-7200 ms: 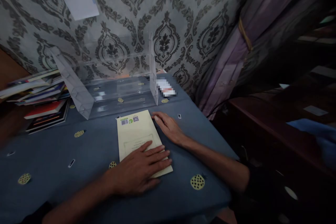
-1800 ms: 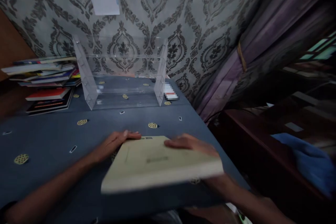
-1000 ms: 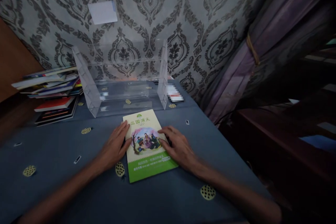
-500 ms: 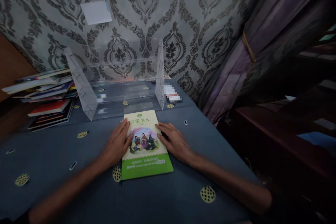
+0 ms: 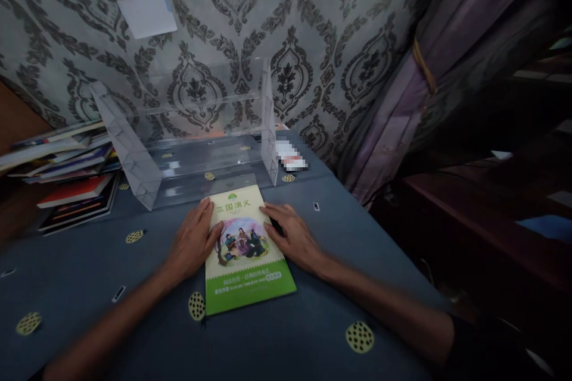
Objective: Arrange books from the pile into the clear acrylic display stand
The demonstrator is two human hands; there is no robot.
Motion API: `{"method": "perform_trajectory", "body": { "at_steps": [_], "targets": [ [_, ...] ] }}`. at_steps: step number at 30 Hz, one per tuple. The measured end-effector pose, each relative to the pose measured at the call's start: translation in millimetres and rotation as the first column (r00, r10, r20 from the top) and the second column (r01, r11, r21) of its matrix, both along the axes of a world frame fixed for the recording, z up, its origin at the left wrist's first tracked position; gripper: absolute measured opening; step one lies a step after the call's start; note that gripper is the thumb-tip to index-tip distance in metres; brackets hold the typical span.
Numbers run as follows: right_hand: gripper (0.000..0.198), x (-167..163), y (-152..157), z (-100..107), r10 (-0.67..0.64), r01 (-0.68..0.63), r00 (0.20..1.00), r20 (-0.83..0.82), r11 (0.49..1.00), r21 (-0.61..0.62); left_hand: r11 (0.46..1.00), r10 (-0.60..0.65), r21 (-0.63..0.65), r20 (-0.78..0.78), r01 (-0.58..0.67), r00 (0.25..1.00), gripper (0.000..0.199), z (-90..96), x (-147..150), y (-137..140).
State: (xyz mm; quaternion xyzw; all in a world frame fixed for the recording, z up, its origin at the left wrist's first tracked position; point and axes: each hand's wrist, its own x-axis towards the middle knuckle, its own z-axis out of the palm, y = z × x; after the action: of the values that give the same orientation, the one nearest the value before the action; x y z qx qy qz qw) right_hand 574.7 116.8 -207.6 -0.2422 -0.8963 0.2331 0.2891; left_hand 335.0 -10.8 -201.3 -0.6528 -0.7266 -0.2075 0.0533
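A book (image 5: 242,238) with a cream and green cover lies flat on the blue tablecloth. A picture of several figures under a pink tree fills the middle of its cover. Along the book's left edge rests my left hand (image 5: 191,239), fingers stretched forward and the thumb over the cover. My right hand (image 5: 295,237) lies against the opposite edge, its fingers also extended and touching the cover's side. Both hands are open, with the book between them. Just beyond the book's top edge stands a clear plastic rack (image 5: 147,181) with several tiers.
A messy stack of books (image 5: 74,190) sits left of the rack. Behind is a patterned wall with a white card (image 5: 148,15) on it. A blurred-out small item (image 5: 290,155) lies right of the rack. The table (image 5: 379,262) ends at the right, near a purple curtain (image 5: 384,125).
The view has shifted slightly, so the rack and the stack of books appear farther left. Both hands keep their places at the sides of the book.
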Motion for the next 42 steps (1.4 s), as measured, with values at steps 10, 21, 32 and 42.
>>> {"method": "perform_trajectory", "body": {
  "at_steps": [10, 21, 32, 42],
  "targets": [
    [0.041, -1.0, -3.1, 7.4, -0.028, 0.027, 0.999, 0.026, 0.999, 0.037, 0.999, -0.043, -0.014, -0.086, 0.042, 0.995, 0.062, 7.9, -7.4, 9.0],
    [0.041, -2.5, -6.2, 9.0, -0.046, 0.045, 0.998, 0.037, 0.998, 0.042, 0.987, -0.130, -0.119, -0.163, 0.111, 0.978, 0.056, 18.3, -5.1, 16.3],
    [0.043, 0.6, -7.2, 12.8, -0.026, 0.022, 0.996, 0.082, 0.999, 0.039, 0.932, -0.363, -0.063, -0.148, 0.358, 0.920, 0.050, 20.9, 16.7, 54.1],
    [0.044, 1.2, -9.1, 18.0, -0.012, 0.008, 0.995, 0.103, 0.999, 0.047, 0.892, -0.452, -0.075, -0.152, 0.446, 0.879, 0.046, 20.8, 30.5, 86.2]
  ]
}}
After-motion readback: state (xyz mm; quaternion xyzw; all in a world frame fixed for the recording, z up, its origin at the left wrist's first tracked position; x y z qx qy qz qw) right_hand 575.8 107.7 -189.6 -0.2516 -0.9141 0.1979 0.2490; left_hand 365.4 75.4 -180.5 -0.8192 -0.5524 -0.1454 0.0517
